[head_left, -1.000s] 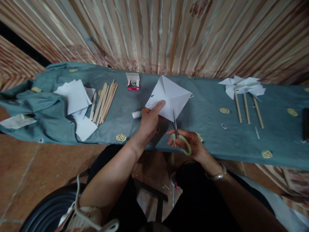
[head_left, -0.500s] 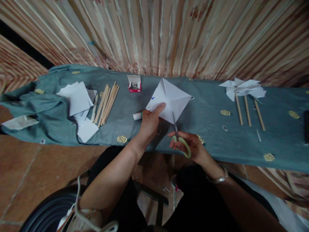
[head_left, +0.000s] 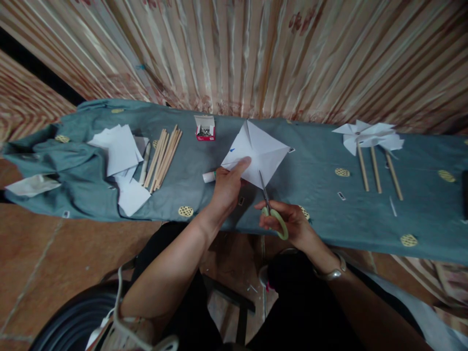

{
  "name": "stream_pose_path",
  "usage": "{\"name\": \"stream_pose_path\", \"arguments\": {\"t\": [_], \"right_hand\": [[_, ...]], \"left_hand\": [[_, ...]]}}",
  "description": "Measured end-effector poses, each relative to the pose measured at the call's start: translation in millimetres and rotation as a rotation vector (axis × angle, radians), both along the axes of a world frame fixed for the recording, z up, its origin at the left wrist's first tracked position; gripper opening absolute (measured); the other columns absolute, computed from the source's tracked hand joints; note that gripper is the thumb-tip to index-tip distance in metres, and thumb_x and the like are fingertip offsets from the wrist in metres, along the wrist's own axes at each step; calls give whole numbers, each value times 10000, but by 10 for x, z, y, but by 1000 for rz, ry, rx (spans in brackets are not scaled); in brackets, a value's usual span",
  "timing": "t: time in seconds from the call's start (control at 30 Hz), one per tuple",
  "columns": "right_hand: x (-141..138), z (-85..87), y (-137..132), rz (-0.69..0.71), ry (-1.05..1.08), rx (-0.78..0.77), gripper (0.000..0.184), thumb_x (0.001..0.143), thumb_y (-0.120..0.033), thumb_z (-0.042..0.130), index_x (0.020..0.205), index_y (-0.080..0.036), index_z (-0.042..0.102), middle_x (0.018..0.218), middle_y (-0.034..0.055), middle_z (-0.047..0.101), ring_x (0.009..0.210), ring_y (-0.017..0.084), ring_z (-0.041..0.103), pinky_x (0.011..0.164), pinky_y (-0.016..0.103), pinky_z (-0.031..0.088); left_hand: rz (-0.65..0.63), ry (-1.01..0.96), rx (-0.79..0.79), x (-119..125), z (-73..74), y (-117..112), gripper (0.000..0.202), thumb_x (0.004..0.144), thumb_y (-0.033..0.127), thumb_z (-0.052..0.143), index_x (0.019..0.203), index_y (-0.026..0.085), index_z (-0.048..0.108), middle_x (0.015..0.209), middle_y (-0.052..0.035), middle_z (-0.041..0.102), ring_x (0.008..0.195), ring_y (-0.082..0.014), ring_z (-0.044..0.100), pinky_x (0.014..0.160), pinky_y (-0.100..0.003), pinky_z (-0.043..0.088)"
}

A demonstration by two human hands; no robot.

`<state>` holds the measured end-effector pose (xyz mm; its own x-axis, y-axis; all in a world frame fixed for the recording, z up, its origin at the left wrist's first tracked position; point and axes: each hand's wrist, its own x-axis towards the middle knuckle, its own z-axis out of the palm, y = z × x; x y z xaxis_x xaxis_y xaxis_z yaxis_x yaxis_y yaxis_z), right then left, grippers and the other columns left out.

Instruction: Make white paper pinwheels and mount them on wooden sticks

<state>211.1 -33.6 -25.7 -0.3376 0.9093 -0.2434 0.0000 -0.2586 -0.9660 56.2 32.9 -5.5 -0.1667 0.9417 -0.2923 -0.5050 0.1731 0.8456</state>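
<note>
White paper [head_left: 261,150] extends ahead of the left hand [head_left: 227,187], seemingly pinching it; the right hand [head_left: 290,219] grips scissors [head_left: 267,197].

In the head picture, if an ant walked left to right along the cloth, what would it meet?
A white scrap, piled paper sheets, wooden sticks, an open red box, the white paper square held by the left hand, paper pinwheels, something dark at the edge.

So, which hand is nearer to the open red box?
Left. The left hand, gripping the white paper, is below the red box in the picture, slightly to its right; the right hand, holding the scissors, is farther right and lower.
</note>
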Motion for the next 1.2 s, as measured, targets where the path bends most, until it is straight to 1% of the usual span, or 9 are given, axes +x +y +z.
{"name": "stream_pose_path", "arguments": {"t": [0.17,0.33,0.47,0.6,0.7,0.8,0.97,1.07,1.2], "right_hand": [[-20,0,-1,-34,20,-44,410,650,-531,826,892,-211,742,604,-14,630,513,105,526,461,238,421],[-29,-11,-8,-45,33,-49,405,647,-518,832,888,-205,740,588,-20,625,497,101,529,457,236,426],[-27,-12,-8,-40,38,-53,391,657,-508,830,894,-212,736,593,-22,624,507,108,544,478,243,442],[-26,-17,-2,-45,38,-61,397,645,-499,842,901,-213,741,613,-13,638,531,109,550,490,234,441],[-34,-17,-1,-68,61,-71,406,632,-506,847,896,-214,748,609,-10,642,530,106,541,489,232,435],[-45,-15,-6,-88,86,-81,395,625,-501,852,878,-216,751,596,-15,640,516,102,534,482,232,432],[-44,-9,-6,-66,89,-61,364,659,-495,832,876,-217,743,593,-25,631,503,91,540,478,220,447],[-33,-14,3,-53,67,-55,386,654,-507,832,879,-210,733,605,-20,642,511,99,559,485,227,463],[-22,-28,10,-55,33,-38,412,660,-520,824,902,-201,725,608,-14,644,518,108,561,476,234,459]], "left_hand": [[-11,-13,-11,2,49,-16,134,737,272,724,812,179,662,803,-32,690,683,-174,638,600,-285,486],[-3,-25,-31,-3,64,-13,159,724,271,731,833,174,667,800,-28,700,723,-188,658,642,-305,519],[-6,-36,-26,-9,33,-9,143,719,268,750,804,175,682,811,-38,716,760,-203,672,654,-307,528],[-1,-15,14,9,-21,-15,139,702,272,757,743,166,677,758,-30,705,672,-168,643,600,-275,501],[-4,-4,25,26,-51,-16,172,689,298,763,749,167,669,745,-20,697,648,-163,635,610,-283,500],[2,1,11,26,-47,-18,191,690,315,766,762,168,666,758,-24,700,691,-172,646,635,-286,502],[-19,-20,-12,13,-17,-27,173,695,294,763,762,168,665,781,-27,699,671,-155,627,618,-277,495],[-16,-37,19,15,-43,-24,161,692,278,757,768,161,676,784,-30,707,680,-161,634,645,-293,510],[-29,-47,55,23,-95,-24,184,673,279,774,788,162,691,809,-34,728,768,-186,665,723,-305,519]]}}
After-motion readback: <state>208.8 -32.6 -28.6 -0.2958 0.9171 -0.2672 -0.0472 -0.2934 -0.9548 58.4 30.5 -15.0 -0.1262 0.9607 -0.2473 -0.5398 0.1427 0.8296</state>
